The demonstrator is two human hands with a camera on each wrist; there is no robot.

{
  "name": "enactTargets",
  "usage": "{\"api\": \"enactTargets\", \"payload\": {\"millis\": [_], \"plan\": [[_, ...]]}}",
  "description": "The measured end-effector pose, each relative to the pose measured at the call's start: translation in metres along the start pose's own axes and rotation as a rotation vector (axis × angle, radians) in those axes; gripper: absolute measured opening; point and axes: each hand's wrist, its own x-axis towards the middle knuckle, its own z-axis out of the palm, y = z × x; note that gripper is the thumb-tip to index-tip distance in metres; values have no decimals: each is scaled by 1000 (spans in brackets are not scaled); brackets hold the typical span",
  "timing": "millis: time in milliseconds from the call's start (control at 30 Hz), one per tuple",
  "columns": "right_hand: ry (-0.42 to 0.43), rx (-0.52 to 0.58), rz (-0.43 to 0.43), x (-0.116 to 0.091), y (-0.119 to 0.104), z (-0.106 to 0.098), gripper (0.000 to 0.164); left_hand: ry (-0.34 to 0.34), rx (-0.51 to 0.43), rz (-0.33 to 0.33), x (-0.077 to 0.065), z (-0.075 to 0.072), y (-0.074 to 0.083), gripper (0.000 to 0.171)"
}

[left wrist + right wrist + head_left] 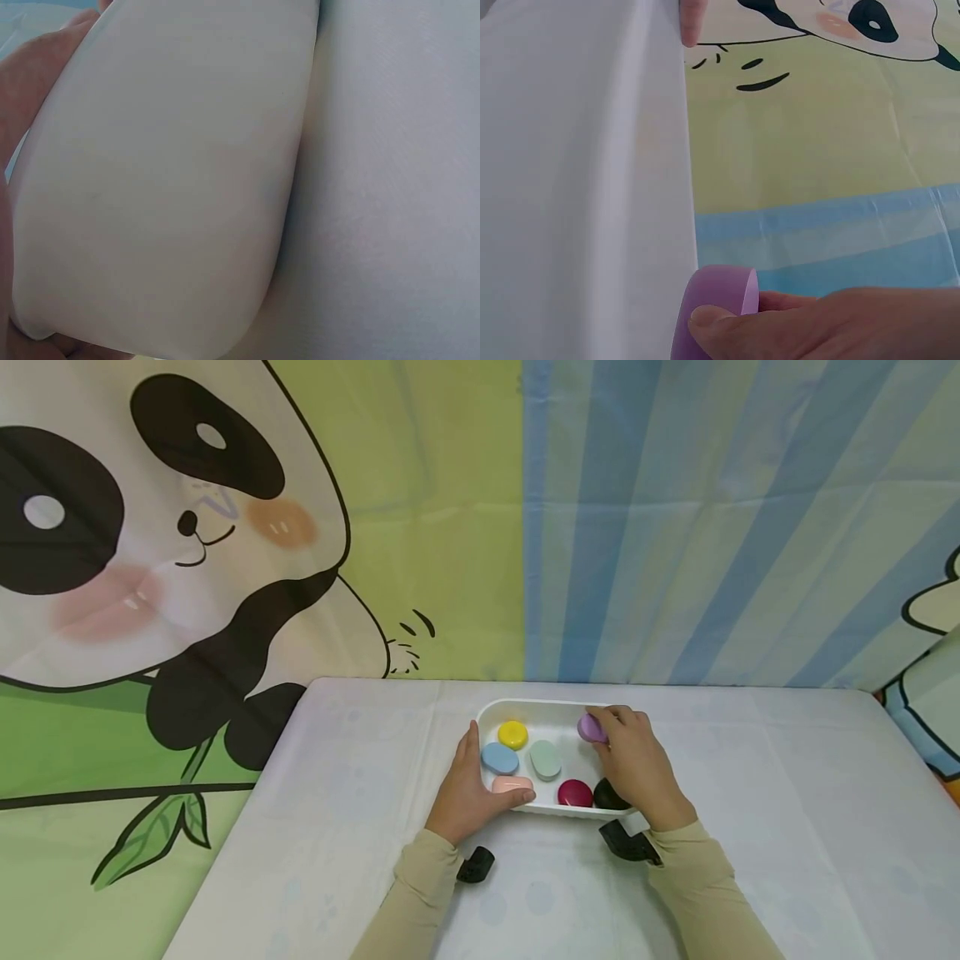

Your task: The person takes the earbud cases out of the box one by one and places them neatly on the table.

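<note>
A white tray (539,714) on the table holds smooth rounded pieces in several colours. My left hand (468,793) grips the tray's left end, fingers along the side and thumb at the front rim by a peach piece (512,784). The tray's outer wall (165,187) fills much of the left wrist view. Over the tray's right part, my right hand (637,760) pinches a purple piece (591,728); the right wrist view shows the thumb on this smooth purple piece (714,289). Under that hand, a black piece (609,795) is partly hidden beside a crimson piece (575,793).
Also in the tray lie a yellow piece (513,735), a blue piece (500,759) and a pale green piece (545,760). A white cloth covers the table (360,793). Behind it hangs a printed curtain (442,527) with a panda.
</note>
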Motion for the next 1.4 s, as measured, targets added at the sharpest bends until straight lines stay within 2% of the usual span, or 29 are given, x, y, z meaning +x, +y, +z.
{"api": "enactTargets", "payload": {"millis": [500,1033,1400], "plan": [[3,16,19,-1,7,-19,46,-3,-10,-7,-1,0,0,135],[50,22,20,-7,32,-35,45,-2,-11,-5,-1,0,1,134],[30,16,68,-9,50,-44,46,-1,-9,-7,-1,-1,3,133]]}}
